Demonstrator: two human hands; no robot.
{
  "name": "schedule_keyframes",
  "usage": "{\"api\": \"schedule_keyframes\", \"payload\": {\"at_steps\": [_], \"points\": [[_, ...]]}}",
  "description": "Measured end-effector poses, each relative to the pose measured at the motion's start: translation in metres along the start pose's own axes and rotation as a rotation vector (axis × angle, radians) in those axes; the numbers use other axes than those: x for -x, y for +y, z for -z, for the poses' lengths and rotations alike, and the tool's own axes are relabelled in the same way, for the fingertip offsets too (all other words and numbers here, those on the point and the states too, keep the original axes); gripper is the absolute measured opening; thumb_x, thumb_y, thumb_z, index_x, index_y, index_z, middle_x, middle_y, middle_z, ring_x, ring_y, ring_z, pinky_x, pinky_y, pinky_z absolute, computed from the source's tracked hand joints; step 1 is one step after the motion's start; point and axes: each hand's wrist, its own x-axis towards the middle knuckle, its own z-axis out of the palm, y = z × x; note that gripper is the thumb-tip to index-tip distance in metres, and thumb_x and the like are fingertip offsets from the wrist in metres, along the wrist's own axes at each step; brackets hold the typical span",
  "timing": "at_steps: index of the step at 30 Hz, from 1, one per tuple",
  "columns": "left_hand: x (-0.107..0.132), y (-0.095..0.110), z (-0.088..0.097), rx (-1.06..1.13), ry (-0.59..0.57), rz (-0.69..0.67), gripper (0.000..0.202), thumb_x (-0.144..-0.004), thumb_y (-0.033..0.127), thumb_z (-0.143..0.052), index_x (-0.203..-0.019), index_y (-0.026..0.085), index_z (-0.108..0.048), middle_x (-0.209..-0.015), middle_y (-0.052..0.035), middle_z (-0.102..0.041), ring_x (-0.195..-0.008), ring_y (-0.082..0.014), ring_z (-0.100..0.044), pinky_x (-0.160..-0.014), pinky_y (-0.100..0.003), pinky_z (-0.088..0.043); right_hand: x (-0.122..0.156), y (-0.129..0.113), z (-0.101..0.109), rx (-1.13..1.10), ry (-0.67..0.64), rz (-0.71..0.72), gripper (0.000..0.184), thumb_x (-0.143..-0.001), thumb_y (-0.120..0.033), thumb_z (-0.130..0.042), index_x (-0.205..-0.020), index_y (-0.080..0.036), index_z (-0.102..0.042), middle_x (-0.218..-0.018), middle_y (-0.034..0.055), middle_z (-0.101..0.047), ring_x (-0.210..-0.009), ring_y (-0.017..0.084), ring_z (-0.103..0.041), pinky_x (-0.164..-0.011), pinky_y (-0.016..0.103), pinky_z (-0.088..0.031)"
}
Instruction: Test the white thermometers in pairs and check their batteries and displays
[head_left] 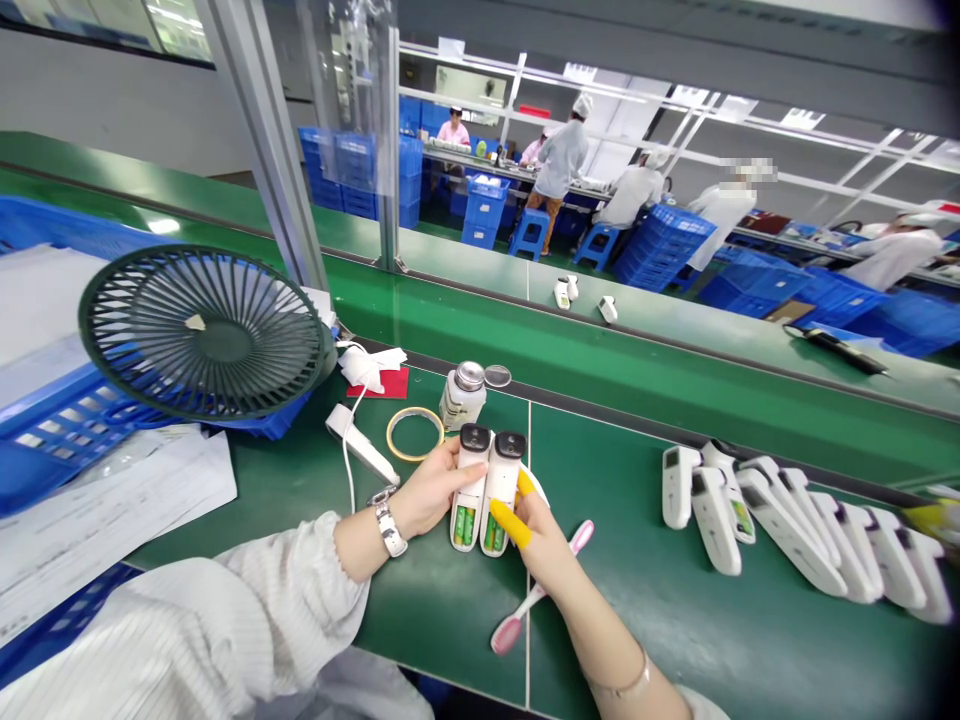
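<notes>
My left hand point(431, 492) is closed round a white handheld thermometer point(470, 480), its thumb across the body. My right hand point(536, 530), with yellow covers on finger and thumb, grips a second white thermometer point(504, 485). The two are side by side above the green bench, dark sensor ends pointing away from me. Both battery bays are uncovered and show green batteries point(464, 527). Partly behind my right hand lies a pink-and-white double-ended brush point(508, 634). Just beyond the thermometers stand a metal-topped bottle point(462, 396) and a roll of tape point(415, 434).
Several white thermometers point(787, 525) lie in a row at the right. A dark green fan point(225, 335) stands at the left by blue baskets point(45, 390) and papers point(165, 490). A white corded device point(364, 446) lies left of the tape. Co-workers sit and stand beyond the conveyor point(600, 360).
</notes>
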Motion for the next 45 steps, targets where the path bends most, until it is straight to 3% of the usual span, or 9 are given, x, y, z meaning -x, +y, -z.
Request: {"api": "schedule_keyframes", "payload": {"at_steps": [10,15,21,24,27,30,33,38,45], "points": [[0.001,-0.001,0.0,0.026,-0.017,0.004,0.028,-0.071,0.019,-0.069,-0.097,0.019,-0.058,-0.096,-0.0037,-0.066,-0.09,-0.0179,-0.062,-0.083,-0.031,-0.047,0.001,0.005,0.001,0.02,0.013,0.005,0.051,-0.083,-0.036,-0.058,-0.13,-0.028,-0.04,-0.136,0.0061,-0.045,-0.129,0.025,-0.037,-0.108,0.045,-0.028],[0.002,0.0,-0.002,0.059,0.01,0.013,0.03,-0.076,0.023,-0.065,-0.104,0.022,-0.055,-0.099,-0.004,-0.065,-0.088,-0.0172,-0.063,-0.08,-0.031,-0.049,0.001,0.008,-0.003,-0.002,0.09,0.007,0.051,-0.082,-0.036,-0.059,-0.129,-0.03,-0.042,-0.131,0.0045,-0.051,-0.121,0.024,-0.046,-0.106,0.042,-0.032],[-0.002,0.002,-0.003,0.096,0.112,-0.014,0.032,-0.079,0.031,-0.062,-0.108,0.025,-0.051,-0.083,-0.0011,-0.065,-0.07,-0.0128,-0.062,-0.067,-0.026,-0.048,0.004,0.011,0.001,-0.058,0.251,-0.091,0.05,-0.079,-0.043,-0.061,-0.124,-0.029,-0.047,-0.103,0.0034,-0.064,-0.085,0.02,-0.062,-0.077,0.034,-0.05],[-0.005,0.001,-0.001,0.121,0.192,0.052,0.03,-0.082,0.042,-0.054,-0.099,0.017,-0.056,-0.076,-0.0041,-0.063,-0.061,-0.0114,-0.058,-0.06,-0.024,-0.046,0.005,0.011,0.004,-0.143,0.337,-0.151,0.051,-0.078,-0.045,-0.062,-0.123,-0.028,-0.048,-0.094,0.0019,-0.067,-0.072,0.016,-0.063,-0.071,0.031,-0.049],[-0.006,0.0,0.0,0.168,0.225,0.133,0.044,-0.087,0.049,-0.04,-0.09,0.01,-0.059,-0.073,-0.0072,-0.061,-0.058,-0.0116,-0.056,-0.059,-0.025,-0.046,0.005,0.011,0.004,-0.248,0.397,-0.182,0.051,-0.077,-0.046,-0.062,-0.123,-0.029,-0.047,-0.096,0.002,-0.068,-0.078,0.018,-0.064,-0.077,0.033,-0.049],[-0.004,0.003,-0.002,0.178,0.186,0.101,0.033,-0.087,0.036,-0.045,-0.114,0.018,-0.053,-0.08,-0.0054,-0.062,-0.064,-0.0129,-0.059,-0.062,-0.025,-0.046,0.004,0.01,0.002,-0.314,0.349,-0.117,0.054,-0.075,-0.036,-0.067,-0.125,-0.033,-0.046,-0.118,0.0007,-0.061,-0.104,0.02,-0.058,-0.094,0.036,-0.043],[-0.001,0.005,-0.003,0.19,0.135,0.071,0.05,-0.084,0.021,-0.052,-0.131,0.03,-0.037,-0.09,-0.0043,-0.062,-0.072,-0.0141,-0.061,-0.069,-0.029,-0.047,0.002,0.008,0.0,-0.316,0.248,-0.035,0.061,-0.073,-0.026,-0.068,-0.128,-0.034,-0.042,-0.132,0.0004,-0.05,-0.12,0.022,-0.047,-0.105,0.04,-0.033],[0.0,0.003,-0.002,0.166,0.11,0.029,0.072,-0.075,0.005,-0.059,-0.136,0.029,-0.03,-0.093,-0.0047,-0.061,-0.084,-0.0174,-0.061,-0.08,-0.037,-0.048,0.003,0.01,0.001,-0.272,0.204,-0.052,0.066,-0.074,-0.026,-0.067,-0.132,-0.033,-0.036,-0.129,0.0043,-0.051,-0.11,0.023,-0.054,-0.104,0.045,-0.033],[0.001,0.002,-0.001,0.159,0.086,0.039,0.076,-0.073,0.005,-0.061,-0.137,0.03,-0.028,-0.106,-0.0087,-0.062,-0.094,-0.0219,-0.061,-0.084,-0.041,-0.048,0.003,0.012,0.003,-0.228,0.193,-0.034,0.068,-0.07,-0.023,-0.07,-0.129,-0.034,-0.038,-0.12,0.005,-0.056,-0.098,0.02,-0.059,-0.094,0.042,-0.043]]}}
